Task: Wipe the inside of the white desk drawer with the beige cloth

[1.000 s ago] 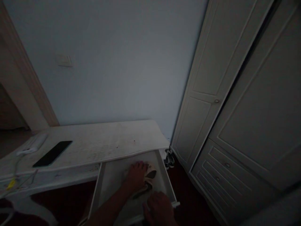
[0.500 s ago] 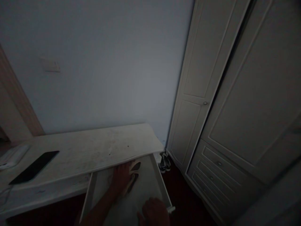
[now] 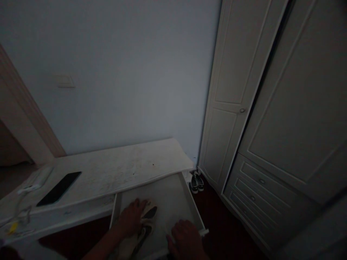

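Left hand on beige item in open drawer, right hand at drawer front

Right hand [image 3: 185, 236] nearest, over the drawer's near edge toward the right; fingers bent, but can't tell if they grip the edge. Left hand [image 3: 131, 218] inside the drawer [image 3: 169, 204], left side, palm down, fingers reaching forward and slightly apart, touching the beige item [image 3: 150, 213]; pinched or just pressed, can't tell. Item has dark patches, looks soft, exact type unclear; lies on the drawer floor under the left fingers and sticks out to their right, left of the right hand, apart from it.

Left: yellow tag [image 3: 12, 228] by a cable, too small to read. Dark flat slab [image 3: 59, 188] on the desk [image 3: 119, 164], white box [image 3: 38, 178] farther left; any markings too dim to read. Beyond the drawer, right: dark-and-white shoes [image 3: 196, 183] on the floor beside the wardrobe [image 3: 230, 108]. Far: wall with switch plate [image 3: 65, 81].
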A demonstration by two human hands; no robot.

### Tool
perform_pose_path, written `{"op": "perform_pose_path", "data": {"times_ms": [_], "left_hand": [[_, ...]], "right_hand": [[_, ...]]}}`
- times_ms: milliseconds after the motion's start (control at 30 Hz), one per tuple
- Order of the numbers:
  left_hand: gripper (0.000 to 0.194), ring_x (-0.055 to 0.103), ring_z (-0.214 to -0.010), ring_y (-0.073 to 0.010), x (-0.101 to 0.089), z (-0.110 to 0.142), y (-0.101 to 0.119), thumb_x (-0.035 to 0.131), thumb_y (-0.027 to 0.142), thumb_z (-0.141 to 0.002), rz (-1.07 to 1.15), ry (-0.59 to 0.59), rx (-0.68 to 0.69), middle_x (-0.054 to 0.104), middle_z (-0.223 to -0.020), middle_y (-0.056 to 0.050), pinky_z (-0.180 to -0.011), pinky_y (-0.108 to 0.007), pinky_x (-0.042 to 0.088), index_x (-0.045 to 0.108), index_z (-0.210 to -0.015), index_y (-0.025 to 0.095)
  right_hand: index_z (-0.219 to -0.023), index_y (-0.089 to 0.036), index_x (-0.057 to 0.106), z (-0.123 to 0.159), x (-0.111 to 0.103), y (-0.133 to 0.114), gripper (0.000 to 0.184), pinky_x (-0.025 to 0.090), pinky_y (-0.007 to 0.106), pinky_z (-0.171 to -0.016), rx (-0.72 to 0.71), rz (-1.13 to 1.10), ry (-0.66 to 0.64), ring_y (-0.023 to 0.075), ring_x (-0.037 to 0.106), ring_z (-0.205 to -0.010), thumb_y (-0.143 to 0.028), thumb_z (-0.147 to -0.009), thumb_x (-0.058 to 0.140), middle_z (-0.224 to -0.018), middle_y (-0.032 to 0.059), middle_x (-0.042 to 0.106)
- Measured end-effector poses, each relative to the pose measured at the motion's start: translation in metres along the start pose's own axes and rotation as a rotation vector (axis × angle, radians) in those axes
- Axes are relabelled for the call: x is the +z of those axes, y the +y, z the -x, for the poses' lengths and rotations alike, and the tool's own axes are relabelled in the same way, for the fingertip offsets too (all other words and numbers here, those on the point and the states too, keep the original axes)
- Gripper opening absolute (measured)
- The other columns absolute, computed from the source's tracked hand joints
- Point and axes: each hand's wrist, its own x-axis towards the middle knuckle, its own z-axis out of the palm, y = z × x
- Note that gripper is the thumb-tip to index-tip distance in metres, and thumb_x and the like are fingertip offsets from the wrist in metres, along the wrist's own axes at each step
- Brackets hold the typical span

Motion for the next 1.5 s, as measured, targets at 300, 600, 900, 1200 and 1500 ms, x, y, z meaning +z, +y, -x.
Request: {"op": "perform_pose_path", "data": {"times_ms": [300,600,900,1200,1500], "left_hand": [[0.091,0.040,-0.156,-0.0386,0.008,0.016,0.029,0.076,0.032,-0.073,0.159,-0.126,0.236,0.042,-0.171,-0.012,-0.130,-0.052,0.031,0.048,-0.159,0.034],[0.056,0.059,-0.134,-0.0363,0.007,-0.045,0.132,0.056,0.032,-0.095,0.150,0.075,0.424,0.057,-0.152,-0.013,-0.112,-0.054,0.046,0.056,-0.150,0.038],[0.068,0.055,-0.137,-0.0363,-0.019,-0.086,0.136,0.067,0.033,-0.087,0.187,0.228,0.303,0.056,-0.152,-0.013,-0.113,-0.053,0.044,0.053,-0.153,0.039],[0.066,0.054,-0.145,-0.0293,-0.031,-0.083,0.036,0.057,0.024,-0.090,0.160,0.263,0.098,0.059,-0.159,-0.008,-0.122,-0.041,0.037,0.053,-0.156,0.030],[0.081,0.051,-0.149,-0.0299,0.005,-0.021,-0.009,0.066,0.025,-0.078,0.098,0.106,0.058,0.048,-0.168,-0.011,-0.122,-0.041,0.039,0.052,-0.157,0.028]], "right_hand": [[-0.079,-0.024,0.058,-0.004,-0.003,-0.003,0.016,0.036,0.034,-0.074,-0.012,-0.017,0.009,0.0188,0.061,-0.073,-0.033,-0.090,0.067,-0.074,0.0001,0.068],[-0.084,-0.025,0.058,0.000,0.016,0.005,0.011,0.040,0.032,-0.073,-0.049,-0.006,0.127,0.0190,0.066,-0.072,-0.032,-0.086,0.067,-0.076,0.0000,0.071],[-0.079,-0.026,0.058,0.006,0.029,0.009,0.015,0.040,0.031,-0.064,-0.028,0.030,0.146,0.0183,0.062,-0.065,-0.036,-0.082,0.069,-0.070,-0.0005,0.068],[-0.071,-0.024,0.056,0.009,0.036,0.009,0.028,0.038,0.032,-0.067,-0.028,0.119,0.153,0.0178,0.059,-0.065,-0.042,-0.083,0.073,-0.064,0.0003,0.063],[-0.080,-0.024,0.059,0.003,0.016,0.000,0.014,0.042,0.034,-0.079,0.008,0.033,0.131,0.0189,0.064,-0.074,-0.033,-0.088,0.066,-0.074,0.0001,0.068]]}}
